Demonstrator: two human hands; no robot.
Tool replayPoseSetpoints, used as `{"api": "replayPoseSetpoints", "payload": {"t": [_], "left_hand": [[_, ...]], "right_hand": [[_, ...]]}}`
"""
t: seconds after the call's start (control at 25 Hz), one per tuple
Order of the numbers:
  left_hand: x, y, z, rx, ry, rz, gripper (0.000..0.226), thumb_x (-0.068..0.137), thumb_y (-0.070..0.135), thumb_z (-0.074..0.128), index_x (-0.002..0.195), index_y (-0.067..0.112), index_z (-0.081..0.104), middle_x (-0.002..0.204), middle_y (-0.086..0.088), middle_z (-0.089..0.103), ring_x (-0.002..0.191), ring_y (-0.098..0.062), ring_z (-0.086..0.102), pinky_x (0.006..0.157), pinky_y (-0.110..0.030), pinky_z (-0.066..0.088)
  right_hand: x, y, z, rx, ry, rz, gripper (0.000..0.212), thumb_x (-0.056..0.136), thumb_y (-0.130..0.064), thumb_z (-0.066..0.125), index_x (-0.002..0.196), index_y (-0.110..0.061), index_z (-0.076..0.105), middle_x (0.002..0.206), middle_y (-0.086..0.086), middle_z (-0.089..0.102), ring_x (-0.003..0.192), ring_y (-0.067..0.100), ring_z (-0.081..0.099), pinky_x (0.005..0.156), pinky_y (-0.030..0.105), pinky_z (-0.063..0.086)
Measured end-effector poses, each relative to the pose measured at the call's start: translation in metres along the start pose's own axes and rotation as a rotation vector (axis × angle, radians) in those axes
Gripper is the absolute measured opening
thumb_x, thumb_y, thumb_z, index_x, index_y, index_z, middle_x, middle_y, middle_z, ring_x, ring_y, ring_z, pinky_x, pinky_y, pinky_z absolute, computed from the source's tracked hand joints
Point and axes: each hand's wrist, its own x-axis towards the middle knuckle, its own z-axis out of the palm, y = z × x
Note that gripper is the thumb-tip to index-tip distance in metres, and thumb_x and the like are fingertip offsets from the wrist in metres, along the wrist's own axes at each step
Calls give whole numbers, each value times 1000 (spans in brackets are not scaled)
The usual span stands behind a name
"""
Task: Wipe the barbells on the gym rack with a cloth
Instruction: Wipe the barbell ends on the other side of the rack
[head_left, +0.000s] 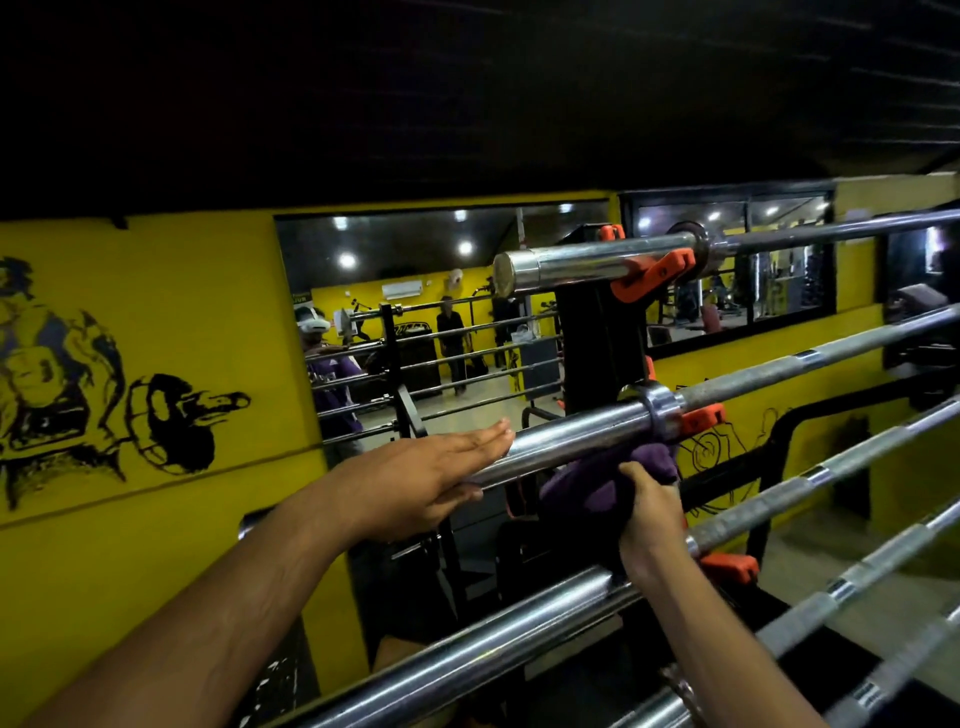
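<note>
Purple cloth is bunched in the right hand grip, pressed under the second barbell sleeve. Just left of that grip, the left hand lies flat on the bar's end. Lower bars look untouched — can't tell. No readable writing anywhere.

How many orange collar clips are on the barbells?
3 clearly: one on the top bar, one right of the middle bar's collar, one low beside the right wrist. Others may be hidden.
</note>
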Motion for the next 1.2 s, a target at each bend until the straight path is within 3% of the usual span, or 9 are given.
{"api": "replayPoseSetpoints", "payload": {"t": [0.16,0.44,0.56,0.64,0.8,0.88,0.96,1.08,1.2], "left_hand": [[-2,-1,-2,5,-8,-21,64,108,39,36,157,44,-5,158,33,-16,144,11,1,116,-21,14],[-36,3,-15,83,17,-140,67,103,59,23,155,41,-15,160,23,-19,150,-3,3,120,-30,18],[-80,-15,-8,97,29,-330,78,92,74,16,157,39,-13,164,19,-6,152,-6,9,119,-28,20],[-93,-17,-2,64,47,-386,84,85,79,8,158,39,-5,165,17,11,150,-6,21,116,-30,31],[-89,-18,1,79,78,-385,81,88,76,10,159,38,7,163,15,26,145,-9,34,110,-31,37],[-89,-15,-3,71,54,-398,75,93,71,18,159,37,9,162,14,27,145,-10,35,110,-31,36],[-89,-14,-3,80,32,-408,74,95,70,19,159,36,9,163,13,25,146,-11,33,111,-31,35],[-89,-14,-3,98,11,-408,74,94,71,17,159,36,7,164,13,23,147,-10,31,113,-31,33],[-88,-15,-3,88,-5,-414,76,92,71,16,159,36,6,164,14,22,148,-10,30,113,-31,33]], "right_hand": [[-16,-8,-19,-278,-215,-87,22,91,-19,69,112,-15,66,106,14,74,99,31,71,80,38,56],[-74,-89,10,-487,-195,-807,25,93,-31,67,112,-23,53,96,1,63,76,-8,61,60,10,48],[-53,-80,39,-911,-322,-902,20,98,-46,54,113,-35,45,105,4,57,99,20,56,84,38,48],[-38,-61,48,-1302,-370,-1080,22,96,-48,49,109,-31,48,102,6,61,101,31,56,93,43,42],[-53,-76,111,-1769,-473,-754,43,93,-60,43,113,-25,59,97,6,60,82,27,50,76,36,39],[-71,-58,128,-1787,-549,-821,46,92,-63,39,110,-26,58,96,1,61,83,24,53,78,34,42],[-88,-23,105,-1511,-609,-1114,40,91,-57,40,117,-29,54,107,-4,64,99,19,58,92,38,44],[-69,-8,42,-1187,-697,-1313,51,88,-39,54,136,-20,51,136,0,56,131,21,48,113,46,35],[-37,-43,41,-1260,-465,-1158,42,90,-46,52,124,-21,58,111,4,63,107,30,61,82,35,46]]}}
